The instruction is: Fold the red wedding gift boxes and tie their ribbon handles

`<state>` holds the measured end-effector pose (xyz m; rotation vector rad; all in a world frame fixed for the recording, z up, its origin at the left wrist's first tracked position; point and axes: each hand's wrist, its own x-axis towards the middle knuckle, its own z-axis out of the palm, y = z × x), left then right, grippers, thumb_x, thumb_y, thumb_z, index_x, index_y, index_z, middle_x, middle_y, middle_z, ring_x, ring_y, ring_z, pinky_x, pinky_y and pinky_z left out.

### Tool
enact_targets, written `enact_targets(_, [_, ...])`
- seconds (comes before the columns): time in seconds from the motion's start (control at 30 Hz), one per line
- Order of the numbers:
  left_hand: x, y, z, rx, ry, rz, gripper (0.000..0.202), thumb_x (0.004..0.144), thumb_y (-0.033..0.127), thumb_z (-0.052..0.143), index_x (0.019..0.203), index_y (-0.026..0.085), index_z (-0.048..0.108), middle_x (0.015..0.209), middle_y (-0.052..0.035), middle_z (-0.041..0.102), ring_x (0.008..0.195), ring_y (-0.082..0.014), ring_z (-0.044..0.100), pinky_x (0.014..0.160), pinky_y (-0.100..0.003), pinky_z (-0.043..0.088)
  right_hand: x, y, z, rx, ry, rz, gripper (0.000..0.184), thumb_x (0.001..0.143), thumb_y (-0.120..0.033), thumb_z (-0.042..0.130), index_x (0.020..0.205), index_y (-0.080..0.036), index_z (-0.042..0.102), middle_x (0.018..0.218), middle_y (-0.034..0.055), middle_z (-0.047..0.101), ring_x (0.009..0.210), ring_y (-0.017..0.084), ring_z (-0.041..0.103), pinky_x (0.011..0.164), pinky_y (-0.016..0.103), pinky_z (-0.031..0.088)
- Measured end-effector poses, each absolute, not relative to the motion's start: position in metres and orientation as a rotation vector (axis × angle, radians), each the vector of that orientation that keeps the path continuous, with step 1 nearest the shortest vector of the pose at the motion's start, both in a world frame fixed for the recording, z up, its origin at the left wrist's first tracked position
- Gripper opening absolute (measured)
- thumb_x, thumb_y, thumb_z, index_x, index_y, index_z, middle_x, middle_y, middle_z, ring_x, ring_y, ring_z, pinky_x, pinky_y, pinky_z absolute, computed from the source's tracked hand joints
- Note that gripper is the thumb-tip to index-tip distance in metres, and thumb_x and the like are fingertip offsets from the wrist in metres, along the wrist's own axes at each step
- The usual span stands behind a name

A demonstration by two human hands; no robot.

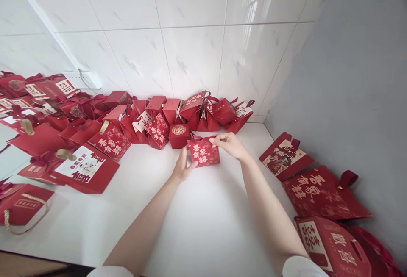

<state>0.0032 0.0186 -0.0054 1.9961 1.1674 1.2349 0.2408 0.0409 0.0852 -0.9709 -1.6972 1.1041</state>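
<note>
A small red gift box [205,153] with pink Chinese characters and a floral print stands at the middle of the white table [210,213]. My left hand [183,166] grips its left side, thumb at the lower front corner and the other fingers along the edge. At the top right corner, the thumb and fingers of my right hand [231,145] pinch the box's upper edge. Part of a red ribbon shows along its top. Just behind it sits a closed red cube box [179,136] with a round gold emblem.
Red gift boxes [155,105] line the tiled wall, many with ribbon loops. More crowd the left, including a white-fronted box [84,169] and one with a rope handle [23,204]. Along the grey right wall lie flat red bags [321,192]. A power strip [83,79] hangs at back left.
</note>
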Motion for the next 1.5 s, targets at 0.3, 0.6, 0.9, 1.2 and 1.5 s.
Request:
enact_targets(0.3, [0.004, 0.027, 0.005, 1.394, 1.174, 1.226, 0.051, 0.085, 0.057, 0.054, 0.118, 0.018, 0.056, 0.121, -0.0091, 0.064, 0.111, -0.0259, 0.061, 0.095, -0.036, 0.049, 0.177, 0.026, -0.004, -1.021, -1.2, 1.063, 0.042, 0.083, -0.055, 0.059, 0.107, -0.022, 0.048, 0.101, 0.0068, 0.066, 0.091, 0.022, 0.063, 0.082, 0.036, 0.05])
enact_targets(0.6, [0.0, 0.013, -0.006, 1.508, 0.954, 1.191, 0.059, 0.077, 0.042, 0.071, 0.127, 0.016, 0.052, 0.13, -0.0119, 0.058, 0.116, -0.0283, 0.058, 0.095, -0.037, 0.05, 0.196, 0.002, 0.062, -0.881, -1.612, 0.163, 0.034, 0.085, -0.041, 0.062, 0.111, -0.022, 0.05, 0.14, 0.0143, 0.045, 0.128, 0.029, 0.046, 0.105, 0.051, 0.036])
enact_targets(0.9, [-0.002, 0.012, -0.003, 1.491, 0.942, 1.166, 0.055, 0.078, 0.043, 0.071, 0.124, 0.016, 0.056, 0.125, -0.0111, 0.062, 0.113, -0.0288, 0.06, 0.092, -0.036, 0.052, 0.212, 0.001, 0.093, -0.791, -2.127, 0.338, 0.032, 0.092, -0.036, 0.056, 0.123, -0.026, 0.057, 0.13, 0.0084, 0.058, 0.12, 0.025, 0.054, 0.103, 0.046, 0.041])
enact_targets(1.2, [0.002, 0.008, 0.001, 1.583, 0.948, 1.224, 0.044, 0.079, 0.036, 0.07, 0.116, 0.015, 0.057, 0.114, -0.0115, 0.065, 0.103, -0.0246, 0.063, 0.089, -0.036, 0.052, 0.221, 0.008, 0.089, -0.681, -1.961, 0.627, 0.033, 0.09, -0.022, 0.055, 0.123, -0.026, 0.058, 0.127, 0.0073, 0.057, 0.119, 0.021, 0.054, 0.103, 0.039, 0.044])
enact_targets(1.5, [0.015, -0.014, 0.036, 1.662, 1.21, 1.6, 0.024, 0.071, 0.025, 0.078, 0.089, 0.017, 0.065, 0.088, -0.0032, 0.067, 0.081, -0.0165, 0.064, 0.075, -0.026, 0.05, 0.205, -0.005, 0.09, -0.606, -1.855, 1.011, 0.024, 0.085, -0.012, 0.05, 0.107, -0.022, 0.05, 0.098, 0.0024, 0.057, 0.092, 0.015, 0.058, 0.083, 0.03, 0.048])
